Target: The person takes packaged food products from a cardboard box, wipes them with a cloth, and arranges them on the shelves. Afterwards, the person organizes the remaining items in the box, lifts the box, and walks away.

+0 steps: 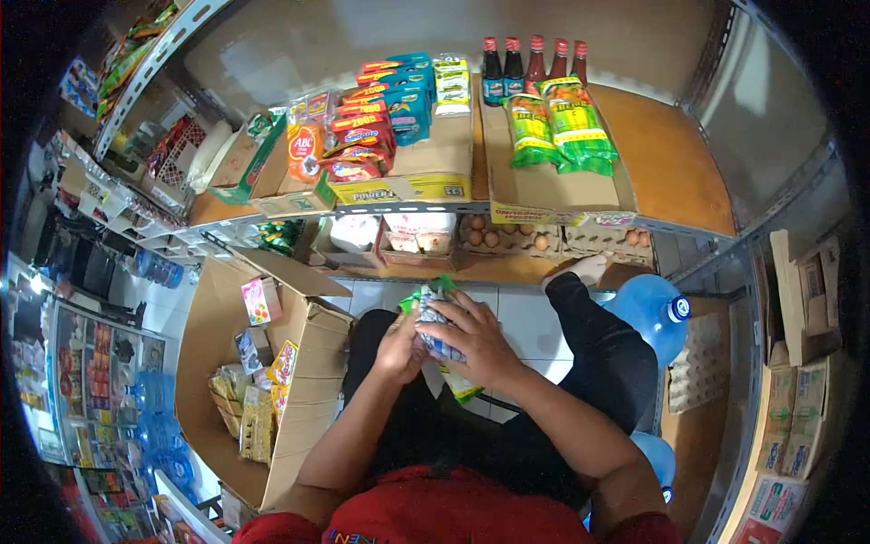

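Observation:
Between my two hands is a crinkled plastic packet (432, 315), whitish-blue with green at its top end; its print is too small to read. My left hand (397, 352) grips its left side with the thumb up along it. From the right, my right hand (474, 342) wraps its fingers over the front of the packet. Below the hands, a green and yellow packet (460, 384) shows in part, the rest hidden by my right hand and wrist. An open cardboard box (207, 335) stands left of my legs, with several packets (257, 424) inside.
The shelf (666, 150) ahead carries cardboard trays with red and teal pouches (367, 127), sauce bottles (536, 65) and green-yellow packets (573, 122). Eggs (492, 238) sit on the lower shelf. Large blue water bottles (645, 313) stand by my right leg.

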Demonstrator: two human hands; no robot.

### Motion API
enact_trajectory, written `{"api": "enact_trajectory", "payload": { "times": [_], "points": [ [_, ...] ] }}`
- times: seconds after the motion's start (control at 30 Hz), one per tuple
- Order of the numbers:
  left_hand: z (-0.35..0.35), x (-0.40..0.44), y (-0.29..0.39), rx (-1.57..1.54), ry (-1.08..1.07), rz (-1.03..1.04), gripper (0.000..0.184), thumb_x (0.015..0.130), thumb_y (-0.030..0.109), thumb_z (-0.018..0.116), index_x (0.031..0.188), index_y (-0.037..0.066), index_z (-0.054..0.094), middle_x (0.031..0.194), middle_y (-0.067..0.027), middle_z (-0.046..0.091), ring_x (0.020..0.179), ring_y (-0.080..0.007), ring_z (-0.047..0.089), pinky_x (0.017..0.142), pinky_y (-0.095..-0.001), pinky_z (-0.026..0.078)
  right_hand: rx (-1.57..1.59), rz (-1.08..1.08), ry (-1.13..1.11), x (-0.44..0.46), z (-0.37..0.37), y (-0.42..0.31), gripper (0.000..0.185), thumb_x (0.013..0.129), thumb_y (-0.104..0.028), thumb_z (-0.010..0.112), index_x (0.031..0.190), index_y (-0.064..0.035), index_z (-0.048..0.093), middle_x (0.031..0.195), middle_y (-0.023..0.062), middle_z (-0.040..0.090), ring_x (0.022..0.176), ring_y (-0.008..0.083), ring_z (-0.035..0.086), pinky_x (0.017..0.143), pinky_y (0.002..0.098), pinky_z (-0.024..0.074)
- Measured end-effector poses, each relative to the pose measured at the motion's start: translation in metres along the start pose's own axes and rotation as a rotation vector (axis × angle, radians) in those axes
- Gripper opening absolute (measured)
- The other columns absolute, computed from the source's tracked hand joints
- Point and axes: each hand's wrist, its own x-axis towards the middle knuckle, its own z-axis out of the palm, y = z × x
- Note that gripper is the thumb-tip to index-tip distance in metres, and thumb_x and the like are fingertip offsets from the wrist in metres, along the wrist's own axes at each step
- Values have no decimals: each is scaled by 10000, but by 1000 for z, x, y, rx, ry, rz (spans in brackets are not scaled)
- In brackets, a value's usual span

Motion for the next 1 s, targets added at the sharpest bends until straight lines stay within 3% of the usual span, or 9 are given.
{"api": "enact_trajectory", "payload": {
  "times": [0.17, 0.33, 0.43, 0.47, 0.57, 0.67, 0.73, 0.87, 1.0],
  "points": [
    [-11, 7, 12, -233, -81, 51, 576, 882, 493, 313, 1254, 55, 347, 1207, -141, 469, 1071, -285, 488, 878, -467, 406, -10, 29, 61, 1, -6, 0, 511, 680, -265, 678, 1154, -206, 495, 1233, 86, 418, 1129, 333, 387, 923, 465, 328],
    [-14, -3, 35, -331, -25, 116, 597, 879, 507, 299, 1262, 51, 335, 1229, -131, 454, 1112, -291, 457, 922, -476, 369, 82, 98, 140, -2, -17, 6, 567, 686, -305, 697, 1183, -152, 471, 1166, 145, 468, 1031, 312, 485, 872, 387, 399],
    [-12, -4, 38, -377, 28, 223, 573, 891, 486, 285, 1273, 59, 321, 1245, -103, 441, 1143, -259, 428, 941, -456, 349, 732, 390, 283, -3, -7, 22, 520, 724, -207, 690, 1170, -83, 456, 1075, 105, 533, 958, 200, 532, 807, 318, 447],
    [-9, -5, 38, -375, 28, 233, 573, 891, 486, 285, 1273, 59, 321, 1245, -103, 441, 1143, -259, 428, 941, -456, 349, 734, 381, 282, -2, -7, 23, 520, 724, -207, 690, 1170, -83, 456, 1075, 105, 533, 958, 200, 532, 807, 318, 447],
    [5, -6, 34, -269, -66, 444, 539, 908, 445, 290, 1275, 50, 302, 1249, -92, 432, 1134, -237, 438, 926, -411, 376, 1508, 819, 161, -11, 1, 38, 514, 756, -221, 668, 1174, -35, 434, 1081, 66, 537, 956, 165, 529, 825, 316, 435],
    [33, -3, 18, -274, 46, 593, 484, 918, 378, 325, 1285, 66, 281, 1237, -110, 433, 1126, -234, 439, 954, -389, 345, 1463, 849, 206, -10, -1, 30, 493, 772, -221, 648, 1166, -14, 435, 1082, 71, 540, 961, 165, 526, 837, 309, 425],
    [36, 1, 1, -59, 68, 659, 495, 860, 24, 441, 1280, 114, 196, 1177, -82, 424, 1085, -190, 433, 924, -327, 351, 1451, 815, 238, -9, -4, 25, 475, 777, -221, 641, 1156, -12, 445, 1084, 70, 540, 967, 168, 523, 848, 307, 415],
    [41, 9, -9, 127, 27, 728, 531, 810, -34, 496, 1252, 84, 227, 1179, -92, 427, 1062, -181, 447, 891, -315, 375, 1348, 660, 346, -10, -7, 23, 409, 777, -213, 645, 1100, -12, 496, 1038, 62, 561, 933, 148, 527, 817, 298, 425],
    [61, -8, 29, 104, 87, 763, 352, 808, 22, 508, 1134, 19, 377, 1071, -84, 515, 984, -168, 504, 871, -314, 387, 1031, 506, 366, -7, -27, 18, 262, 756, -163, 665, 957, -28, 566, 885, 30, 607, 806, 112, 557, 747, 261, 440]
  ]
}}
